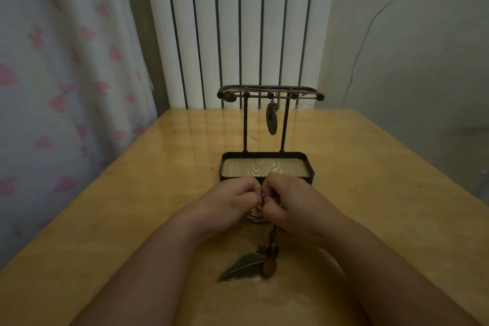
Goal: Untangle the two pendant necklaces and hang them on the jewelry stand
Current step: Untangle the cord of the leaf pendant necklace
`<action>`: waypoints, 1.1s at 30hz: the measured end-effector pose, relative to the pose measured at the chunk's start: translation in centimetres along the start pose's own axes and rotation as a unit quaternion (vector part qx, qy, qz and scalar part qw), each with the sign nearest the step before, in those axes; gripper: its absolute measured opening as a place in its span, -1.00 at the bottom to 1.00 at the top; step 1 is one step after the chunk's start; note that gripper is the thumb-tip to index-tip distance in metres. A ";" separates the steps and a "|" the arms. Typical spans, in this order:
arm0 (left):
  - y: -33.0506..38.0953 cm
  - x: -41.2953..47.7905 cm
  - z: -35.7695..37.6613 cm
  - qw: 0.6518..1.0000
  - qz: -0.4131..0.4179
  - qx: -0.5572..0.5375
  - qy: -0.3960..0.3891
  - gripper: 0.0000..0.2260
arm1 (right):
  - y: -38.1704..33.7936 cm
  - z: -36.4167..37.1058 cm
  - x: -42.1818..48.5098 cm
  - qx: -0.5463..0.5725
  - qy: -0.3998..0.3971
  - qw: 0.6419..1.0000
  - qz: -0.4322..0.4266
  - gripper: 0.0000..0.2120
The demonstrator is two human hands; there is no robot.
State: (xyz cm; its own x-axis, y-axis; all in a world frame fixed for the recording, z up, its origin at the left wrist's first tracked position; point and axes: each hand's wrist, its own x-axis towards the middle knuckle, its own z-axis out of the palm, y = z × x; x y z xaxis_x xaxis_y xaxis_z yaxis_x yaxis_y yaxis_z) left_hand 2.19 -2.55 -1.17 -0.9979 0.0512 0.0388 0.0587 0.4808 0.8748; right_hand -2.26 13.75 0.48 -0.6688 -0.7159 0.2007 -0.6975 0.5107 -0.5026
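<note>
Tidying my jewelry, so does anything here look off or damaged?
A thin dark line, perhaps a crack, runs down the wall on the right. The feather pendant and a brown oval charm lie bunched together on the table.

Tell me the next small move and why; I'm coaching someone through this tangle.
Probably ease the two hands slightly apart to show where the strands cross. The left hand and right hand both pinch the chain close together in front of the stand, while the feather pendant and brown oval pendant lie bunched on the table, so the tangle looks unresolved.
</note>
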 end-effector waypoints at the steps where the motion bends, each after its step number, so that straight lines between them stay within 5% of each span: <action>1: 0.0 0.0 0.0 1.000 0.000 -0.008 -0.001 -0.83 | 0.0 0.0 0.0 0.001 0.003 1.000 0.000 -0.87; 9: -0.2 -0.2 0.0 0.998 -0.003 -0.070 -0.002 -0.85 | 0.0 0.3 0.1 0.025 0.042 0.999 0.011 -0.93; 28: 0.1 0.3 -0.1 0.992 0.017 0.127 0.004 -0.81 | 0.0 0.0 0.4 -0.065 -0.016 0.998 0.009 -0.84; 33: 0.2 0.2 0.1 0.998 -0.009 0.055 0.010 -0.79 | 0.2 0.2 0.3 -0.030 0.001 1.000 0.010 -0.82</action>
State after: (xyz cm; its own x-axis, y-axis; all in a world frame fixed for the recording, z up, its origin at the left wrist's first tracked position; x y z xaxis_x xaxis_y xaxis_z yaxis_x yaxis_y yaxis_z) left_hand 1.98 -2.34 -1.10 -0.9991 0.0249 0.0350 0.0430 0.5746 0.8173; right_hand -2.54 13.59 0.29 -0.6833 -0.7044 0.1919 -0.6977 0.5525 -0.4561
